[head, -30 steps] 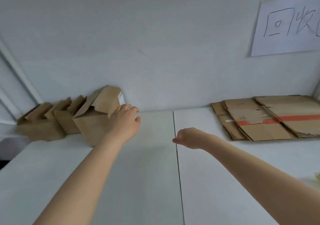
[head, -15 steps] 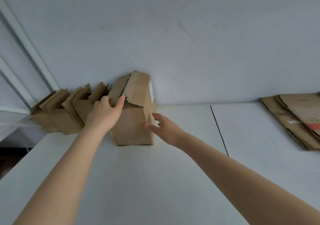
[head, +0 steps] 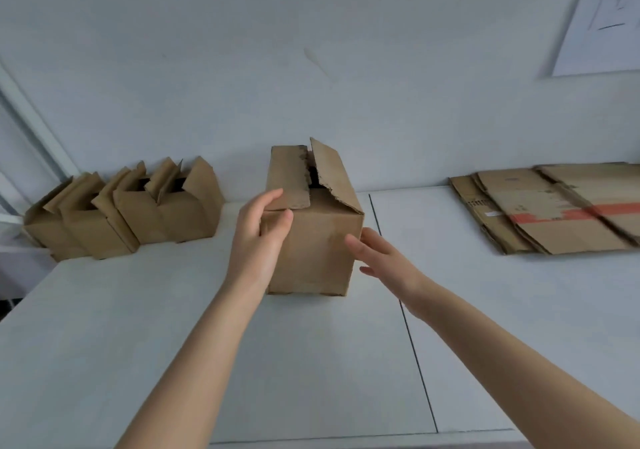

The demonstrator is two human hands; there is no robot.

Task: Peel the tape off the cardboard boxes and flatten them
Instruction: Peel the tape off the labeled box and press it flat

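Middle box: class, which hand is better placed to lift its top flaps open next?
Probably left. The left hand grips the box at its upper corner, fingers beside the left flap; the right hand sits lower, open at the side.

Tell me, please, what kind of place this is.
Probably a cardboard recycling corner: open boxes stand in a row by the wall, flattened cardboard lies stacked on the white table, and a paper sign hangs above it.

No legible txt; wall sheet (head: 604,16) & cardboard (head: 554,216) print too blurry.

Head-worn view, forward and downward.
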